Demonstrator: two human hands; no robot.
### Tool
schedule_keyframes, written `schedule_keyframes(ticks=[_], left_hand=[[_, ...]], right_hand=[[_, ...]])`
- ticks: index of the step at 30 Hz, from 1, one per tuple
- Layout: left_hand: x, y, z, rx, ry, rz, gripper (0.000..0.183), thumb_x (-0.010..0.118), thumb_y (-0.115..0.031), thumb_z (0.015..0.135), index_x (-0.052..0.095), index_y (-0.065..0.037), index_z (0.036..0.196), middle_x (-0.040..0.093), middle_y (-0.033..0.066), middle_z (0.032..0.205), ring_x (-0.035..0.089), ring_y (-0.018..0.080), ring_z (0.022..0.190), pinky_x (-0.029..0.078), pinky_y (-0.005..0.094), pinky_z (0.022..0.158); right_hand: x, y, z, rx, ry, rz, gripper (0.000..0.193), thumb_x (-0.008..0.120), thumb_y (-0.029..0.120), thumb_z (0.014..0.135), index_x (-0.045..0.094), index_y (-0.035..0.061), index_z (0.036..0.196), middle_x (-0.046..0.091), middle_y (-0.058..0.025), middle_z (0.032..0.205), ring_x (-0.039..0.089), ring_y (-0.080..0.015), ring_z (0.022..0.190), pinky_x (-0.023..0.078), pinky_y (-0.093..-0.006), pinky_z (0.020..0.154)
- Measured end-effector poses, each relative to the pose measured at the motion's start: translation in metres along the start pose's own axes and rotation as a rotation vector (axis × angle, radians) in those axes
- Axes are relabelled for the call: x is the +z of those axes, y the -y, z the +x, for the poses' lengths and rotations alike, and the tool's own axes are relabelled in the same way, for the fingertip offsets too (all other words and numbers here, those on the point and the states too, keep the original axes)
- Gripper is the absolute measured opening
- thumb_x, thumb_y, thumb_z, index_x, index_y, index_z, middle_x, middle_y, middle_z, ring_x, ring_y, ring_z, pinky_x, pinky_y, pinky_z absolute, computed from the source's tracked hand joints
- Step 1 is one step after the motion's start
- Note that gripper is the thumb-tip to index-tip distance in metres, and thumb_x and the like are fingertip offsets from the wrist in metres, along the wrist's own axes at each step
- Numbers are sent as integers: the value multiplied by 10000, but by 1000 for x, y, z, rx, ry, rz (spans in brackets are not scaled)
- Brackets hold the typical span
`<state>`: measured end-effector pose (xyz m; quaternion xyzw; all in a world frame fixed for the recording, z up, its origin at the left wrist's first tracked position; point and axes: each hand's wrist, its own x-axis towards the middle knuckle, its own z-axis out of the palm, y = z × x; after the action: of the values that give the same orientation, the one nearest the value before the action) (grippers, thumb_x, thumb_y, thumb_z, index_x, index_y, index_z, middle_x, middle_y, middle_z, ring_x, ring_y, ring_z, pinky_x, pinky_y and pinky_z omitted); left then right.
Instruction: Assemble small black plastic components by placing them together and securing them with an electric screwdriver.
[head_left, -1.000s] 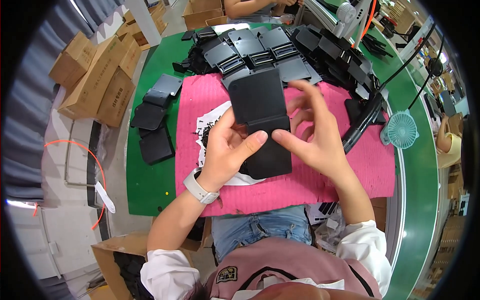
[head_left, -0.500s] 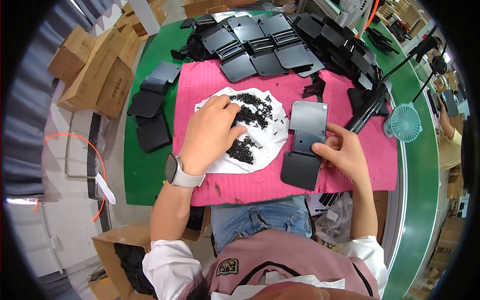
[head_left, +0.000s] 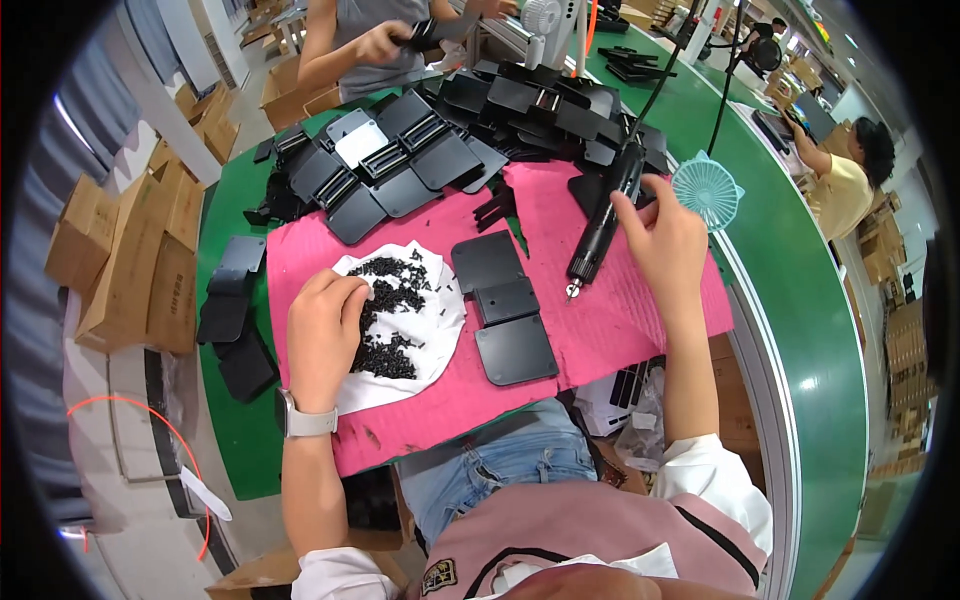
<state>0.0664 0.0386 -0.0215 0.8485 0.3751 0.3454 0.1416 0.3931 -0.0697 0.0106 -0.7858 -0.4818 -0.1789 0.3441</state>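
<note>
My left hand [head_left: 328, 325] is over the left edge of a white cloth [head_left: 440, 330], thumb and fingertips pressed together. Whatever they pinch is too small to make out. Small black screws [head_left: 392, 297] lie in heaps on that cloth. My right hand [head_left: 655, 240] has its thumb and forefinger apart beside the black electric screwdriver [head_left: 608, 220], the thumb tip close to its body; I cannot tell if it touches. The screwdriver lies tilted, its bit toward me. Between my hands, a black hinged plate assembly [head_left: 515, 348] lies flat on the pink mat [head_left: 630, 325], with neither hand on it.
More black plate assemblies [head_left: 440, 160] are heaped along the far side, others [head_left: 235, 310] at the left on the green table [head_left: 235, 455]. A teal fan guard [head_left: 706, 192] stands right of the screwdriver. Across the table a co-worker's hand [head_left: 385, 42] holds a dark part.
My right hand has let go of the plate assembly and moved up and right to the screwdriver. My left fingers have closed together. The view has turned, bringing a co-worker in at the top.
</note>
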Motion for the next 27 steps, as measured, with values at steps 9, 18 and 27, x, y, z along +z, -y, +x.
schedule_keyframes(ticks=[9, 18, 27], left_hand=[[5, -3, 1, -23, -29, 9, 95, 594, -33, 831, 639, 47, 853, 572, 165, 760, 565, 342, 675, 441, 405, 616], [4, -1, 0, -53, -43, 91, 97, 662, -67, 784, 665, 25, 815, 575, 152, 701, 575, 318, 628, 439, 385, 583], [1, 2, 2, -81, -141, 129, 125, 699, -83, 760, 657, 30, 789, 590, 142, 694, 569, 255, 563, 420, 337, 519]], right_hand=[[55, -41, 35, 168, 309, 287, 738, 708, 467, 693, 556, -139, 1086, 640, -175, 658, 662, -251, 630, 514, -351, 588], [56, -34, 34, 491, 463, 1250, 438, 534, 285, 826, 543, -4, 1156, 566, -31, 729, 531, -108, 604, 425, -233, 547], [15, 44, 34, 290, 646, 1632, 501, 441, 330, 894, 493, -54, 1212, 583, -106, 775, 565, -189, 681, 465, -287, 642]])
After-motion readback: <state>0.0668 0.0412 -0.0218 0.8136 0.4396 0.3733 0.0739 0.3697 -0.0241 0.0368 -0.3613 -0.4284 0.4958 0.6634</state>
